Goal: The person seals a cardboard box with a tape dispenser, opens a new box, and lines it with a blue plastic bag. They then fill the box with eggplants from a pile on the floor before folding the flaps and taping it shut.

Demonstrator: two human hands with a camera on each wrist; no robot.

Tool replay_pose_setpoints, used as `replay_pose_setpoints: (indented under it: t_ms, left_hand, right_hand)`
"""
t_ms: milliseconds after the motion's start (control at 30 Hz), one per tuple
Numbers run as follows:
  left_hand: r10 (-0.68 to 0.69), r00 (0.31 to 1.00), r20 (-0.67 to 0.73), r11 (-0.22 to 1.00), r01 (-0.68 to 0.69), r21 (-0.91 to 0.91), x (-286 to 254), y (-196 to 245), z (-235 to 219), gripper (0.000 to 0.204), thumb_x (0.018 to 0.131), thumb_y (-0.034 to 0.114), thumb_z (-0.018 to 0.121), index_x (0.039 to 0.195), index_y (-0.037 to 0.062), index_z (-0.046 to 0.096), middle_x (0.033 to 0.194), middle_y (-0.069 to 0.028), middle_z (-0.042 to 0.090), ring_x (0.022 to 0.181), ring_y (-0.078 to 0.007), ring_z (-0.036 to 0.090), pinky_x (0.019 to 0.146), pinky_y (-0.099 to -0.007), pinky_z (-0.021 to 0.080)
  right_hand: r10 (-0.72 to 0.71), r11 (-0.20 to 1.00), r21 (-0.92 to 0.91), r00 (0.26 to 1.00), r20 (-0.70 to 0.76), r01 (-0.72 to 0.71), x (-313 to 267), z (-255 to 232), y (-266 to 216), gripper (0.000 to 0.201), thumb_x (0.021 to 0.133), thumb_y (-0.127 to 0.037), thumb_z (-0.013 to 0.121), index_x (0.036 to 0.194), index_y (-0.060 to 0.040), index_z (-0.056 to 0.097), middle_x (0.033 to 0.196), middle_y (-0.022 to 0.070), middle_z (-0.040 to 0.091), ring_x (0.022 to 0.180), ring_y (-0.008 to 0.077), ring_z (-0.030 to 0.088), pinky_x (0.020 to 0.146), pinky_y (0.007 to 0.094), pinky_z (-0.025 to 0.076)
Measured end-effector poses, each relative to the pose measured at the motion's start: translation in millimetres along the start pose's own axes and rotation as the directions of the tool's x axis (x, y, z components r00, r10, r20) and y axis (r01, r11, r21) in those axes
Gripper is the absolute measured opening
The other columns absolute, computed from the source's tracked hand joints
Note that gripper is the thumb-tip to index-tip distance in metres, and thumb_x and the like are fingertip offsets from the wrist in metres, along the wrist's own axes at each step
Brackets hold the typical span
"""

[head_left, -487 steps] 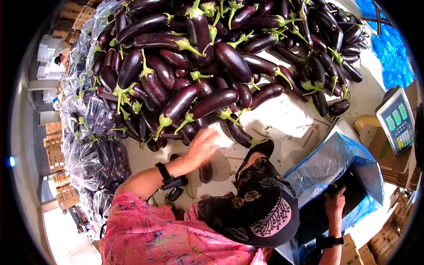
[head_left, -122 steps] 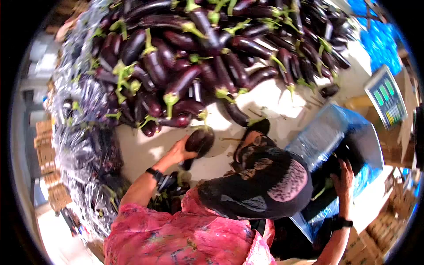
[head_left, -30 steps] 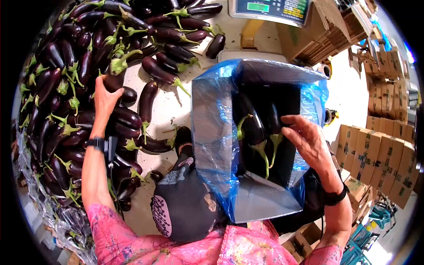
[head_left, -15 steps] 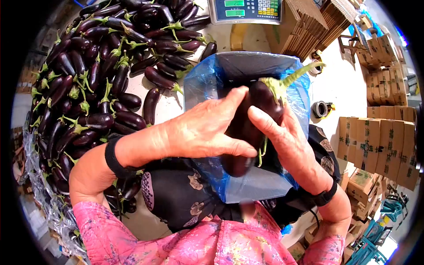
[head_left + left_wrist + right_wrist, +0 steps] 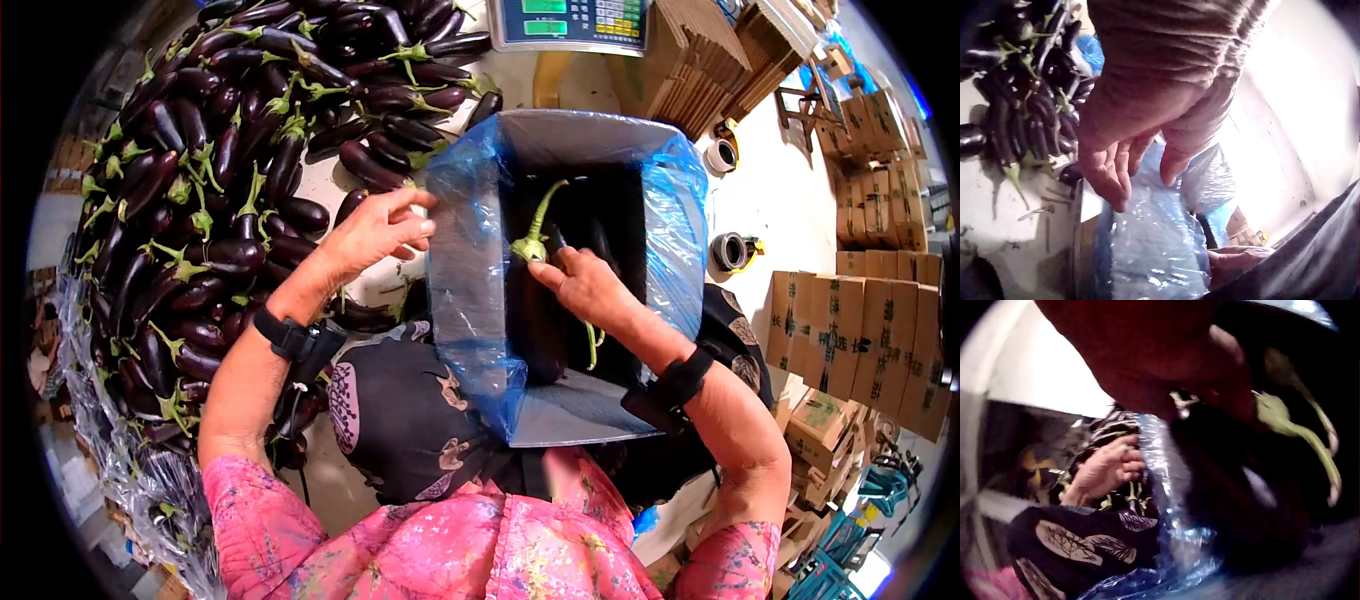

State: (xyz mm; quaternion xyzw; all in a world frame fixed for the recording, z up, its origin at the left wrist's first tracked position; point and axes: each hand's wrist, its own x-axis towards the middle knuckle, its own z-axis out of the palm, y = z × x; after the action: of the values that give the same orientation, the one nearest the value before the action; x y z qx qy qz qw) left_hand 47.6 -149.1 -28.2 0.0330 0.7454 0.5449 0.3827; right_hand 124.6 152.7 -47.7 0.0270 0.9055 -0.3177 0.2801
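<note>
A box lined with a blue plastic bag stands in front of me, with several dark purple eggplants inside. My right hand reaches into the box and grips one eggplant near its green stem; the right wrist view shows the same eggplant under my right hand. My left hand hovers at the bag's left edge with relaxed fingers and holds nothing. In the left wrist view its fingertips hang just above the blue plastic.
A large pile of eggplants covers the white table to the left and behind. A digital scale stands behind the box. Tape rolls and stacked cardboard cartons lie to the right. Bagged eggplants line the left edge.
Both hands carried an eggplant over the box half a second ago. Now the right hand has lowered it inside, and the left hand has let go and drawn back to the bag's left edge.
</note>
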Motion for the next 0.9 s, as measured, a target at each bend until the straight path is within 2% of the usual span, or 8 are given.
replay_pose_setpoints:
  t_ms: [67, 233, 300, 500, 600, 733, 833, 900]
  left_hand:
    - [-0.035, 0.996, -0.082, 0.997, 0.029, -0.073, 1.6, -38.6, -3.4, 0.052, 0.092, 0.026, 0.065, 0.135, 0.0013, 0.05, 0.106, -0.01, 0.065, 0.09, -0.0168, 0.065, 0.079, -0.0299, 0.054]
    - [-0.197, 0.958, -0.207, 0.974, 0.167, -0.154, -7.7, -140.5, 3.0, 0.052, 0.088, 0.02, 0.068, 0.133, 0.0018, 0.051, 0.097, -0.0082, 0.068, 0.086, -0.0153, 0.065, 0.078, -0.0298, 0.055]
    - [-0.076, 0.924, -0.374, 0.967, 0.159, 0.197, 2.5, -204.1, 1.4, 0.051, 0.085, 0.017, 0.069, 0.131, 0.0016, 0.053, 0.097, -0.0111, 0.069, 0.088, -0.0207, 0.066, 0.082, -0.0332, 0.055]
    - [0.396, 0.654, -0.645, 0.771, 0.145, 0.621, 16.9, -231.2, -27.9, 0.047, 0.08, 0.013, 0.07, 0.123, 0.0015, 0.055, 0.116, -0.0236, 0.057, 0.109, -0.0414, 0.056, 0.092, -0.0469, 0.047]
    - [0.477, 0.529, -0.702, 0.742, 0.186, 0.644, 48.9, -227.9, -54.1, 0.049, 0.081, 0.015, 0.071, 0.124, 0.0001, 0.053, 0.116, -0.0247, 0.057, 0.109, -0.0409, 0.056, 0.092, -0.0469, 0.047]
    - [0.136, 0.64, -0.756, 0.926, 0.19, 0.326, 95.7, -204.5, -80.9, 0.053, 0.081, 0.018, 0.073, 0.126, 0.0, 0.052, 0.112, -0.0235, 0.06, 0.105, -0.0404, 0.058, 0.091, -0.0474, 0.048]
    - [0.518, 0.694, -0.501, 0.574, 0.153, 0.805, 128.0, -190.3, -72.2, 0.052, 0.076, 0.003, 0.065, 0.127, 0.0074, 0.053, 0.123, -0.0174, 0.055, 0.121, -0.0367, 0.049, 0.097, -0.045, 0.045]
    - [0.581, 0.752, -0.312, 0.335, 0.128, 0.933, 148.6, -196.0, -60.3, 0.054, 0.074, 0.001, 0.062, 0.126, 0.0125, 0.054, 0.128, -0.014, 0.051, 0.124, -0.034, 0.045, 0.095, -0.0472, 0.041]
  right_hand:
    - [-0.234, 0.932, -0.313, 0.963, -0.136, 0.183, -12.4, 2.7, -11.2, 0.049, 0.094, -0.047, 0.06, 0.095, 0.0018, 0.054, 0.095, 0.0271, 0.062, 0.095, 0.045, 0.063, 0.077, 0.0517, 0.052]
    - [-0.02, 0.961, -0.276, 1.0, 0.02, 0.025, -10.0, 4.1, -5.2, 0.048, 0.095, -0.045, 0.06, 0.097, 0.0024, 0.052, 0.079, 0.0325, 0.065, 0.078, 0.0492, 0.065, 0.067, 0.0562, 0.051]
    - [-0.069, 0.985, -0.156, 0.998, 0.011, 0.07, -7.3, 8.7, -2.3, 0.046, 0.095, -0.042, 0.061, 0.098, 0.0029, 0.052, 0.075, 0.0331, 0.063, 0.076, 0.0513, 0.063, 0.065, 0.0568, 0.05]
    - [-0.087, 0.996, -0.023, 0.996, -0.015, 0.087, -10.0, 12.2, 2.1, 0.04, 0.095, -0.035, 0.063, 0.098, 0.0027, 0.051, 0.075, 0.029, 0.064, 0.075, 0.0505, 0.063, 0.062, 0.0554, 0.049]
    - [-0.235, 0.939, -0.272, 0.97, -0.058, 0.211, -28.6, 1.4, -1.8, 0.039, 0.091, -0.034, 0.067, 0.095, 0.001, 0.052, 0.075, 0.0271, 0.065, 0.071, 0.0489, 0.064, 0.059, 0.0537, 0.05]
    - [0.05, 0.848, -0.526, 0.98, 0.192, 0.06, -49.2, -11.7, 6.7, 0.041, 0.084, -0.036, 0.073, 0.088, 0.0019, 0.056, 0.072, 0.0278, 0.065, 0.069, 0.0473, 0.066, 0.06, 0.0523, 0.054]
    - [0.021, 0.877, -0.47, 0.967, 0.252, 0.103, -51.6, -3.6, 20.9, 0.045, 0.084, -0.039, 0.073, 0.087, 0.0025, 0.057, 0.072, 0.0272, 0.065, 0.072, 0.0484, 0.065, 0.064, 0.0521, 0.054]
    - [0.119, 0.893, -0.449, 0.952, 0.282, 0.021, -43.6, -3.6, 26.2, 0.042, 0.085, -0.039, 0.071, 0.089, 0.0011, 0.059, 0.074, 0.028, 0.065, 0.075, 0.0477, 0.065, 0.067, 0.0525, 0.054]
